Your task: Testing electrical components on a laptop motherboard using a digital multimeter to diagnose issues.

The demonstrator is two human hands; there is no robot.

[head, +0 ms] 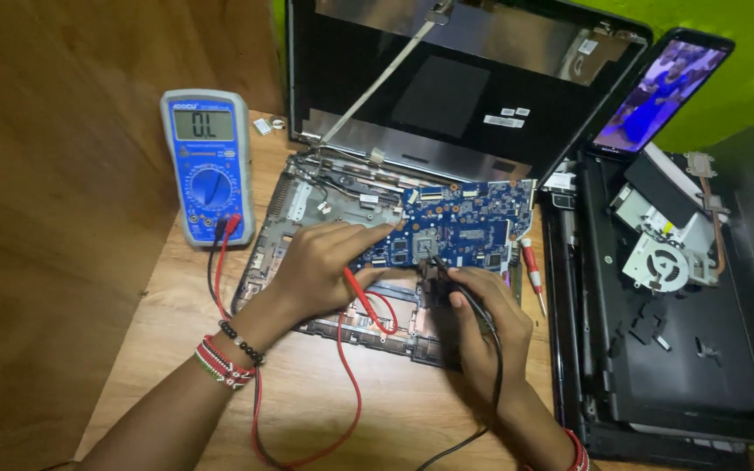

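While my left hand (320, 266) rests curled over the opened laptop base (307, 227), its fingers pinch the slim red probe (361, 296), whose glossy red lead (346, 384) loops down across the grainy wooden table (325, 410). My right hand (486, 327) is closed around the black probe (442, 275), tip down on the blue motherboard (460, 227), a flat board studded with small square chips and pale connectors. Its black lead (492, 384) trails back past my wrist. Both leads run to the blue, rubbery-cased multimeter (207, 166) lying flat at the left, grey screen lit, round dial below. A red-handled screwdriver (532, 270) lies just beside the board. Behind stands the matte black lid shell (447, 87). At the right, a phone (661, 87) leans, above a metal cooling fan (665, 262) on a black plastic laptop case (682, 375).
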